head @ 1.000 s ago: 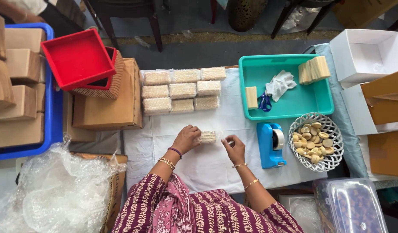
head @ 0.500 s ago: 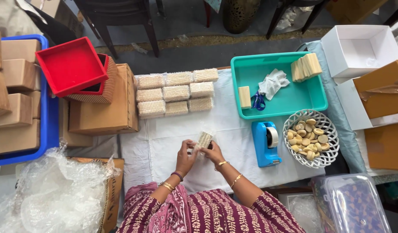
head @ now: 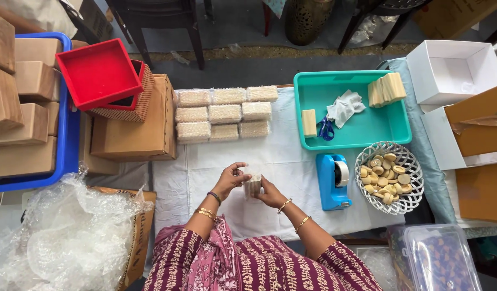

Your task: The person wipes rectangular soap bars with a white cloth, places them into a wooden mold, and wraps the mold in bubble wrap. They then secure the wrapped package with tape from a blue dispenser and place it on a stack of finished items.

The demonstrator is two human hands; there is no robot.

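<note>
wrapping step in hand: left hand [head: 230, 178] and right hand [head: 268, 192] both clamped on bubble-wrapped soap bar [head: 252, 185]; next likely needs tape from blue dispenser [head: 332, 181].

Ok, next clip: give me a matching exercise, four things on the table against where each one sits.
Things:
1. tape dispenser
2. small wrapped block
3. scissors
4. round pale pieces

Places:
A. in the white lattice bowl
B. in the teal tray
C. between the left hand and right hand
D. on the white cloth, beside the bowl

Pairs: 1-D, 2-C, 3-B, 4-A
</note>
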